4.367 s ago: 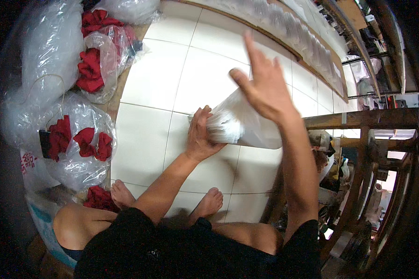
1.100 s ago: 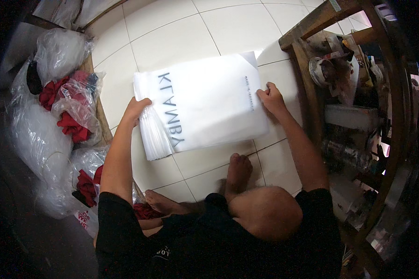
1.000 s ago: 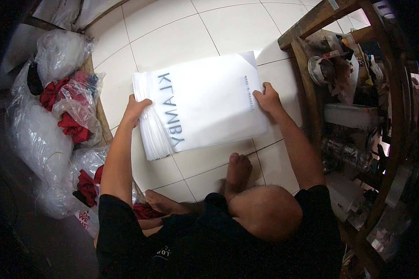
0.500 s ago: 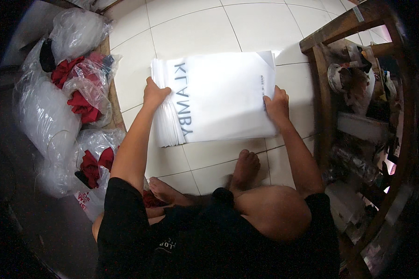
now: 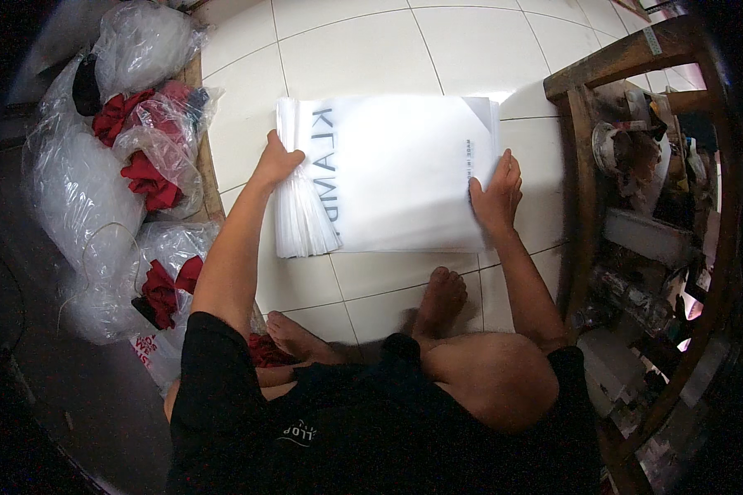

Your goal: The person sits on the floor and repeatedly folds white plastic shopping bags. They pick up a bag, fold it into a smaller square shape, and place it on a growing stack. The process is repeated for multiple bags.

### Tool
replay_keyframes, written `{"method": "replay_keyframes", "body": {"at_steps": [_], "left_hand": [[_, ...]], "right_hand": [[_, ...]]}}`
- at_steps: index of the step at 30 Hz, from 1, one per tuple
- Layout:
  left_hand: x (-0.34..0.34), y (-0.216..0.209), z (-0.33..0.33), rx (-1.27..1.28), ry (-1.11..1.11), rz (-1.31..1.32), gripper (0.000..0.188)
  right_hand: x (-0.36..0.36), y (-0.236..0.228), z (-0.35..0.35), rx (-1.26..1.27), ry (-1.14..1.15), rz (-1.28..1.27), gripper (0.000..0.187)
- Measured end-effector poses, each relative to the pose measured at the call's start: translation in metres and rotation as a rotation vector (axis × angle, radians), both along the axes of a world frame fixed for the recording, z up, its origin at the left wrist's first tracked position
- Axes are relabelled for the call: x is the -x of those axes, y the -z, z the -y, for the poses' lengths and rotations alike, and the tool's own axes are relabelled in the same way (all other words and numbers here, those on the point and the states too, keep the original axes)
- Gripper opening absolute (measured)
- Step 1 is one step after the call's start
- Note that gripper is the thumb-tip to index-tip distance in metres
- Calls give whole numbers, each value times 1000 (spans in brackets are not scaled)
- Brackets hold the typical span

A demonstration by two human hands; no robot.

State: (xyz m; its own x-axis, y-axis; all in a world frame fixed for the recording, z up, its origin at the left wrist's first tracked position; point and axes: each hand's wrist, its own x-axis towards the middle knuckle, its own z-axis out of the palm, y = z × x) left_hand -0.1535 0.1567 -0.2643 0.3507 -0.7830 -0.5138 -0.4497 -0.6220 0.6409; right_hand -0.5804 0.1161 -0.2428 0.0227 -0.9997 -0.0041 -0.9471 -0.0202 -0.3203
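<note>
A thick stack of white, slightly see-through plastic bags (image 5: pixel 396 177) with dark printing lies over the tiled floor before me. Its left edge is fanned into many layers, most widely at the near corner. My left hand (image 5: pixel 279 158) grips that left edge, thumb on top and the fingers partly hidden behind it. Against the right edge rests my right hand (image 5: pixel 497 196), fingers stretched out along the side and thumb apart, touching the top sheet near its border.
Clear plastic sacks (image 5: pixel 91 206) holding red cloth (image 5: pixel 149 177) lie along the left. On the right stands a wooden rack (image 5: pixel 582 165) crowded with containers and odds and ends. My bare feet (image 5: pixel 442 301) are on the tiles just below the stack.
The near left corner of the stack has fanned out wider. My right hand's fingers have straightened and loosened along the right edge. The view has shifted slightly.
</note>
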Motion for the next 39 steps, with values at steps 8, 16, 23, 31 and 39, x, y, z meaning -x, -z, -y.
{"method": "replay_keyframes", "body": {"at_steps": [8, 16, 23, 31, 39], "left_hand": [[31, -7, 7, -61, 19, 339, 88], [15, 4, 7, -54, 50, 231, 90], [38, -7, 4, -64, -18, 303, 88], [44, -7, 8, -108, -26, 382, 82], [34, 5, 6, -113, 19, 377, 81]], "right_hand": [[24, 22, -2, -32, 62, 132, 62], [20, 22, 7, -98, 142, 182, 46], [15, 25, 10, -107, 81, 45, 44], [13, 11, 10, -154, 71, 46, 60], [10, 18, -45, 127, -504, -84, 78]]}}
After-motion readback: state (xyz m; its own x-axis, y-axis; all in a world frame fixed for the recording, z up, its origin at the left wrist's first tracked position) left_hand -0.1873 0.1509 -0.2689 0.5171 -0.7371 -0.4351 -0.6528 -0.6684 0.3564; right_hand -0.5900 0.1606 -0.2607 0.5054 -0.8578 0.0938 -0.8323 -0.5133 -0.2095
